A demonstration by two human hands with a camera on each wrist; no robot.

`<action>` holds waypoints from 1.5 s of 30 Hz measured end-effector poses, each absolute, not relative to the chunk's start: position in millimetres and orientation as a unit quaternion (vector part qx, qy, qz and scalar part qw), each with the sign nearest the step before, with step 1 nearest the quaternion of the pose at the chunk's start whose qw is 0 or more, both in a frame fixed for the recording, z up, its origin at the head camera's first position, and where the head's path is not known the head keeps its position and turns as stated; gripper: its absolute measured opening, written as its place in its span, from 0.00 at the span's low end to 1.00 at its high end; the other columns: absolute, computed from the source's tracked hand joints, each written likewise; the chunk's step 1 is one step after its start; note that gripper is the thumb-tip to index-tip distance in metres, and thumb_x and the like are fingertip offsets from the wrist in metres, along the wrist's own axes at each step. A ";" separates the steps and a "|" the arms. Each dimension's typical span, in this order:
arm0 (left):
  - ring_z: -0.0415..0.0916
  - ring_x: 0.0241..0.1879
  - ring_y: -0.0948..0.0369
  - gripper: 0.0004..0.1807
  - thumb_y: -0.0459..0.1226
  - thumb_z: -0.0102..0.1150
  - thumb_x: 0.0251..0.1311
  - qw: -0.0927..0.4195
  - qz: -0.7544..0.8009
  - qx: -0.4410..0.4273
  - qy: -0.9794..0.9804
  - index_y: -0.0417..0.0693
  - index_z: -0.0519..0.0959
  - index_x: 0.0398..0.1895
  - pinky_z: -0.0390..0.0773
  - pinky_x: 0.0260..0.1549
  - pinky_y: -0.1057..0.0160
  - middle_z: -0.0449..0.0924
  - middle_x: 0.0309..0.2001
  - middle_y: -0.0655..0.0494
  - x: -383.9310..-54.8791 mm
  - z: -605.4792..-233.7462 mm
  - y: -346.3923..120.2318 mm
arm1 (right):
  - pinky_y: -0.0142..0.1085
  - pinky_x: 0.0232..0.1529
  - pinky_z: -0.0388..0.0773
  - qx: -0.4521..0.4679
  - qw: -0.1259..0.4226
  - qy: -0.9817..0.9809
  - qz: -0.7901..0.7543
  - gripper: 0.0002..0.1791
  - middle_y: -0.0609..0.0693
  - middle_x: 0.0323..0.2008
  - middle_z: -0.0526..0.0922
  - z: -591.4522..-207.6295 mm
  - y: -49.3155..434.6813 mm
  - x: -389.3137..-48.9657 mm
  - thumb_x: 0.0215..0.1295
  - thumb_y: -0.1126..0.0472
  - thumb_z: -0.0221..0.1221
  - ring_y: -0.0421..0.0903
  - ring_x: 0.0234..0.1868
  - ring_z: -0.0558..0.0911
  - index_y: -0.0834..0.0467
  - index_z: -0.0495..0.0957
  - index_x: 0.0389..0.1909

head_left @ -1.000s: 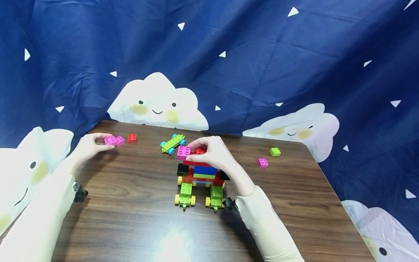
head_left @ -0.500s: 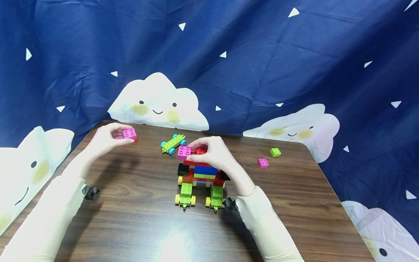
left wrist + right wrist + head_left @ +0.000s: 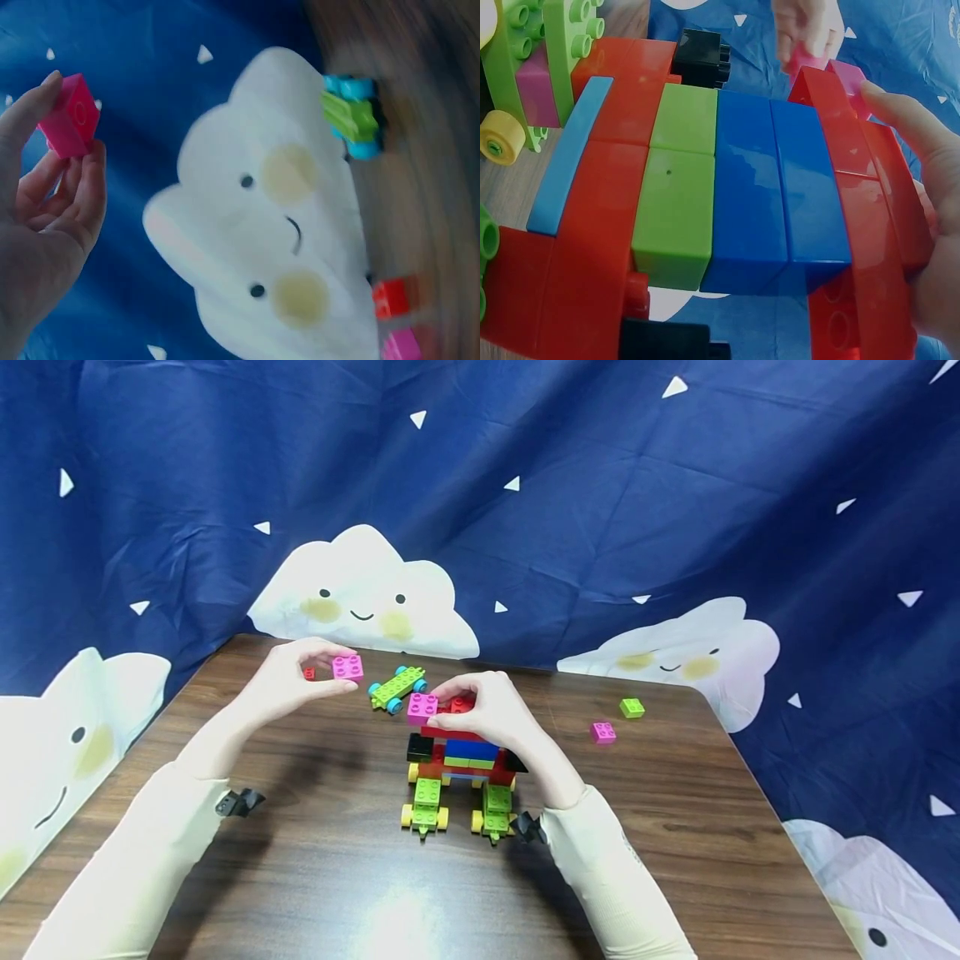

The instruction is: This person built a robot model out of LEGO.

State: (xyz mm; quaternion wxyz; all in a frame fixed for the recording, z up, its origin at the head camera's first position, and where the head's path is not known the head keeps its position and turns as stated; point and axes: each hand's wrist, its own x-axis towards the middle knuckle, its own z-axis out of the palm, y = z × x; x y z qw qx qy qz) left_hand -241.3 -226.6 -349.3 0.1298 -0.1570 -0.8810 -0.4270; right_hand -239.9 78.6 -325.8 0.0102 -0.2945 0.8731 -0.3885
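Note:
A pink building brick [image 3: 347, 667] is pinched between the thumb and fingers of my left hand [image 3: 292, 678], raised above the table left of the model. In the left wrist view that brick [image 3: 73, 120] shows tilted at the fingertips. At the centre stands a building-brick model [image 3: 471, 751] of red, blue, green and black bricks, with green wheeled pieces [image 3: 425, 802] at its front. My right hand [image 3: 491, 706] grips its top, with red bricks between thumb and fingers. Its thumb tip touches another pink brick [image 3: 422, 708] at the top left end. The right wrist view shows the model's red side [image 3: 866, 225] against the palm.
Behind the model lies a green wheeled base [image 3: 397, 688] with blue wheels. A red brick [image 3: 309, 674] sits behind my left hand, with a pink one [image 3: 403, 345] beside it in the left wrist view. Farther right lie a pink brick [image 3: 603, 732] and a green brick [image 3: 632, 707].
My left hand has lifted a pink brick from beside another pink one at the far left and carried it right, towards the model. The right hand and model have stayed still.

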 end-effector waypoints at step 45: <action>0.76 0.45 0.63 0.22 0.40 0.71 0.54 0.087 -0.447 -0.307 -0.836 0.50 0.81 0.53 0.76 0.40 0.64 0.83 0.49 0.59 -224.4 -343.0 -163.4 | 0.32 0.38 0.80 -0.305 -0.002 0.870 -0.388 0.18 0.49 0.36 0.89 -327.1 79.3 -240.4 0.51 0.54 0.74 0.42 0.37 0.83 0.58 0.86 0.42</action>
